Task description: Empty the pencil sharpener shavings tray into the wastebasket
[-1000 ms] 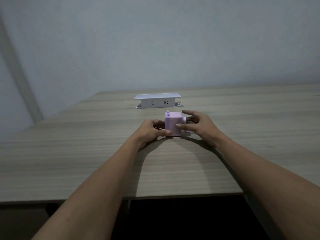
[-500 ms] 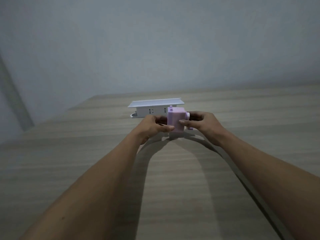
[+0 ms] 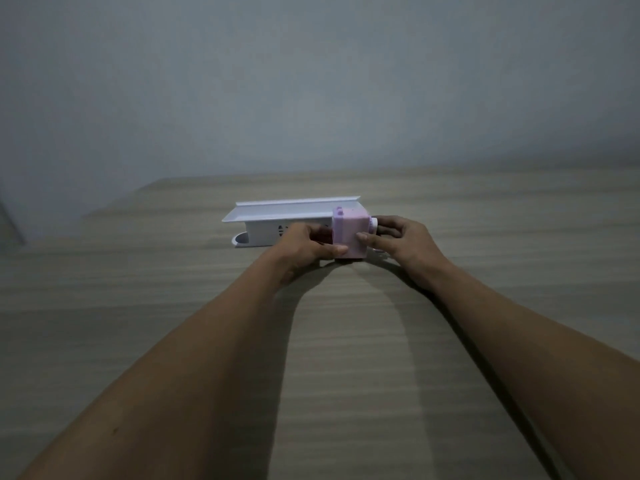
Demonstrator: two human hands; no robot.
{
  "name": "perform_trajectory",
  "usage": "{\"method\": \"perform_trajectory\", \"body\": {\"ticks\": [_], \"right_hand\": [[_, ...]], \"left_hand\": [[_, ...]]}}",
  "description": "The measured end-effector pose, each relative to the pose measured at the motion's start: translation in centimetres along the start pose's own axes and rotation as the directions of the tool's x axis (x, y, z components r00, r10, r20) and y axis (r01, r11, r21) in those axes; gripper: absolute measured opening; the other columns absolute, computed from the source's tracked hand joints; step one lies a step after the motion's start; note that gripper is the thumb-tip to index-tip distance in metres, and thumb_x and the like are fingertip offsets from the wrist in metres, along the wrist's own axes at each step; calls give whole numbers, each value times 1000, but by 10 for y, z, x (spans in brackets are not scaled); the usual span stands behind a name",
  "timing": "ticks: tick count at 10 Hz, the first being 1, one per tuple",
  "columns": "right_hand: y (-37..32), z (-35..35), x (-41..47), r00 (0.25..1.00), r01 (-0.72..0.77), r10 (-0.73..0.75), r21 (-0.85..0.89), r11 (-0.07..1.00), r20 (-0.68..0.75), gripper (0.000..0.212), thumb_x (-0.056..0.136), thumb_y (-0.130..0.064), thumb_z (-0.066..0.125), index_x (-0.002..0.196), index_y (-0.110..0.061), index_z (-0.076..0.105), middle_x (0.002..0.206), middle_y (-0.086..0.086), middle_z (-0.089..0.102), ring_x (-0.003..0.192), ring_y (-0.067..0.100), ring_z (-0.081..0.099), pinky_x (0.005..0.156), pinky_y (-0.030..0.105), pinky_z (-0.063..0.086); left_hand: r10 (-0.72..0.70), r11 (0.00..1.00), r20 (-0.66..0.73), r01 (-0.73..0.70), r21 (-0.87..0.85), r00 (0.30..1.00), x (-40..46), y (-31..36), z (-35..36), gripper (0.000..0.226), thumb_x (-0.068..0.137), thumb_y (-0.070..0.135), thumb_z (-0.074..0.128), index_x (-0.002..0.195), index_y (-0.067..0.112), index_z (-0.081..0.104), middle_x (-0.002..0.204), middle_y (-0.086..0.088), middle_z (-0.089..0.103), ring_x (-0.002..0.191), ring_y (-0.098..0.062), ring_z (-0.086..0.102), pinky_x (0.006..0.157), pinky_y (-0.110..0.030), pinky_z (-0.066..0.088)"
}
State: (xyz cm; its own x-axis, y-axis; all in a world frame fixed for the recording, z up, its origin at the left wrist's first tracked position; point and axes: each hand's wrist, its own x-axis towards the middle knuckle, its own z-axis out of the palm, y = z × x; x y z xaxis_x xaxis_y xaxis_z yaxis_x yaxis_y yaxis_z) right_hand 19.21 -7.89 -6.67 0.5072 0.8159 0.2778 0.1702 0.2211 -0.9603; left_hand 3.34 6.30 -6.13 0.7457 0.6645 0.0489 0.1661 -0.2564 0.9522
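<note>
A small pink box-shaped pencil sharpener (image 3: 350, 233) stands on the wooden table (image 3: 173, 306), held between both hands. My left hand (image 3: 304, 249) grips its left side, thumb on the front lower edge. My right hand (image 3: 403, 242) grips its right side, thumb on the front face and fingers behind by the white crank hub (image 3: 373, 226). The shavings tray cannot be told apart from the body. No wastebasket is in view.
A white power strip box (image 3: 273, 225) with a flat lid stands just behind and left of the sharpener, partly hidden by my left hand. A grey wall rises behind the table's far edge.
The view has tilted up and closer, so the table's near edge has left the frame. Both hands have closed tighter on the sharpener, which now sits in front of the power strip box.
</note>
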Motion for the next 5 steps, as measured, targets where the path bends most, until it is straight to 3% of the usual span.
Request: {"method": "perform_trajectory", "body": {"ticks": [1,2,3,4,5], "right_hand": [[4,2,9,1000,-10,10,-28,1000,-4,47,79,4,79,124,6,63,117,25,71,92,21,70,70,22,60],[0,1,16,999,-45,47,-73,996,15,52,79,2,80,127,6,61,122,24,70,110,34,69,91,42,58],[-2,-1,17,996,-75,78,-81,994,34,51,79,3,79,127,8,61,122,26,69,117,41,66,101,52,53],[-3,-2,15,995,-99,101,-88,991,25,62,77,1,82,132,10,56,127,26,67,116,38,67,96,44,57],[-13,-5,14,990,-139,137,-166,976,-22,90,70,-10,89,145,8,42,142,20,56,127,31,59,107,40,49]], "left_hand": [[-3,1000,-21,4,30,1000,11,-7,-1,49,75,10,86,122,2,71,109,-10,79,109,-29,73,101,-43,55],[-24,999,-16,24,29,1000,17,-10,-3,50,73,11,87,120,1,72,109,-11,79,109,-30,72,104,-46,53],[-34,998,-1,34,44,999,16,-7,-3,51,74,9,87,121,0,71,111,-12,78,111,-31,72,105,-46,53],[-40,996,-3,41,84,999,11,-2,-1,50,75,8,86,122,-1,70,113,-12,77,111,-29,71,102,-42,54],[-49,981,-45,57,184,998,0,13,0,50,74,9,86,121,-1,70,118,-17,74,109,-28,70,87,-30,57]]}}
